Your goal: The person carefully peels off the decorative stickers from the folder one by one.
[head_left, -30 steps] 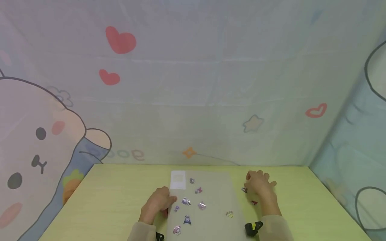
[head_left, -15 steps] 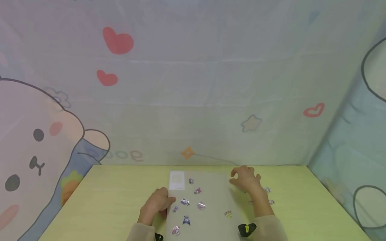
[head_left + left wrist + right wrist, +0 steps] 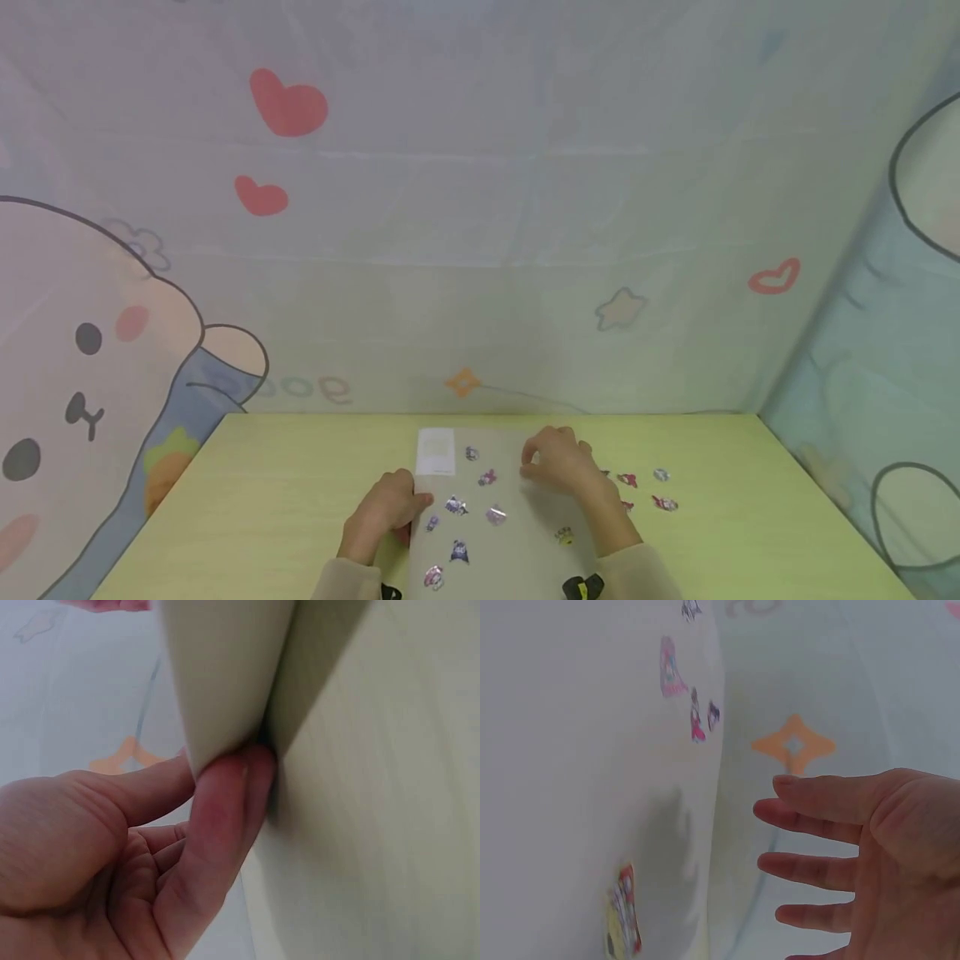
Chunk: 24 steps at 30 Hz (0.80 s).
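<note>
Head view: pale-grey rectangular board (image 3: 525, 554) bearing 8 small stickers (image 3: 460, 551), lower centre; left hand (image 3: 382, 508) pinches its left edge. Left wrist view: edge between thumb and fingers. Right wrist view: right hand (image 3: 900, 847) apart from board; grip cannot be told.

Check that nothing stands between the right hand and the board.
Nothing visible does. In the right wrist view, the right hand hovers apart from the board, with only air between its fingertips and the surface. The yellow sticker lies flat on the board, nearer the person, so it doesn't block the gap.
</note>
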Motion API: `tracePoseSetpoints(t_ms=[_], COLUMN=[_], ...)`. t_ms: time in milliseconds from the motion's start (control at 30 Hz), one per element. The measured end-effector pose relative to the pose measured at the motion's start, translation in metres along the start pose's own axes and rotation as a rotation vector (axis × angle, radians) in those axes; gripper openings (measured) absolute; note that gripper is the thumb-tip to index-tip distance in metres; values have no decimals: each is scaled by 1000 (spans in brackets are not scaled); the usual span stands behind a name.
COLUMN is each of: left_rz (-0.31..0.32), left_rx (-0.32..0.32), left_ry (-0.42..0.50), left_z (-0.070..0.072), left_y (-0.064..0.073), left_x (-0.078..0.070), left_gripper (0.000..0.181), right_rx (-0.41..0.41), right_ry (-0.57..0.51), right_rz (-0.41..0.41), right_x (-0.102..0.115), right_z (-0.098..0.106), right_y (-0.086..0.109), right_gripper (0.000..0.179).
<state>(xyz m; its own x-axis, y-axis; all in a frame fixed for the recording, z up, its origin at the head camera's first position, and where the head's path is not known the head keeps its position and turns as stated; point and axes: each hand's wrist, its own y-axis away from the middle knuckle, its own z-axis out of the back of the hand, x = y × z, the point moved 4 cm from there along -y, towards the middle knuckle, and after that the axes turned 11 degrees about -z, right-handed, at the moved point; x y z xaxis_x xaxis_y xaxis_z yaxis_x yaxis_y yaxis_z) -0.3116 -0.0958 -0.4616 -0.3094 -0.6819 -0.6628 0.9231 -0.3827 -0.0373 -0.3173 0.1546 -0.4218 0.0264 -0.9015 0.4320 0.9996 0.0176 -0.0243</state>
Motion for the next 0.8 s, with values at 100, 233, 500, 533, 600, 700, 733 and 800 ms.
tracePoseSetpoints(t_ms=[100,233,500,533,600,700,733,800], left_rz=[0,-1,-5,-4,-5,-7,-7,-5], left_rx=[7,13,10,9,7,8,8,7], left_ry=[-1,1,9,7,4,4,6,5], left_z=[0,0,1,1,2,2,2,2], left_y=[0,-1,0,0,1,1,1,1], left_x=[0,0,-1,-1,-1,-1,-1,0], left_gripper=[25,25,25,25,25,25,25,26], right_rx=[14,28,83,87,90,93,94,97], right_ry=[14,1,19,26,43,72,79,90], right_rz=[34,66,65,62,58,52,50,54], right_x=[9,18,32,33,34,35,36,37], right_z=[-7,-11,-26,-28,-32,-37,-38,-40], right_y=[2,6,8,7,7,8,8,9], right_gripper=[5,7,7,8,10,16,17,19])
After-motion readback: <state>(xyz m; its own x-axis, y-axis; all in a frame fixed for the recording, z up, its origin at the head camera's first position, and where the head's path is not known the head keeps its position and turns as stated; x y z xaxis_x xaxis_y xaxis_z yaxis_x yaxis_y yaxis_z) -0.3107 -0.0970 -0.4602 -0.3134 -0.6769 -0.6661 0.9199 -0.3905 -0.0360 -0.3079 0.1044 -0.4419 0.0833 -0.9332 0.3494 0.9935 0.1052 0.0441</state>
